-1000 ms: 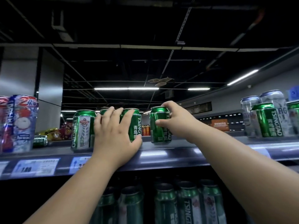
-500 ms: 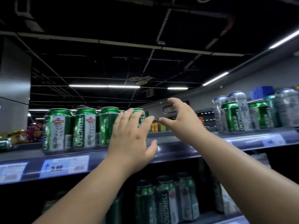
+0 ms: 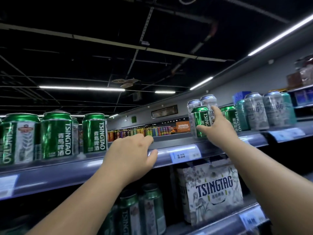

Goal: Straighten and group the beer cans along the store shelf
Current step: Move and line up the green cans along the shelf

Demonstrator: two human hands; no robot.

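Three green Tsingtao cans (image 3: 57,134) stand upright in a tight group at the left of the upper shelf (image 3: 50,175). Further right a lone green can (image 3: 200,119) stands in front of tall silver cans (image 3: 208,101). My right hand (image 3: 216,128) is at this can, fingers spread, thumb at its lower front and forefinger up along its right side. Another green can (image 3: 229,116) stands just right of that hand. My left hand (image 3: 132,153) rests on the shelf's front rim in the gap between the groups, fingers bent over the edge, holding nothing.
Taller silver and teal cans (image 3: 257,111) fill the upper shelf to the right. A price label (image 3: 184,155) sits on the rim. Below are a white Tsingtao carton (image 3: 213,189) and several green cans (image 3: 150,209). A far aisle shows behind the gap.
My view has swung right. My right hand left the left group and reached across to the lone green can. My left hand came off the cans and dropped onto the shelf rim.
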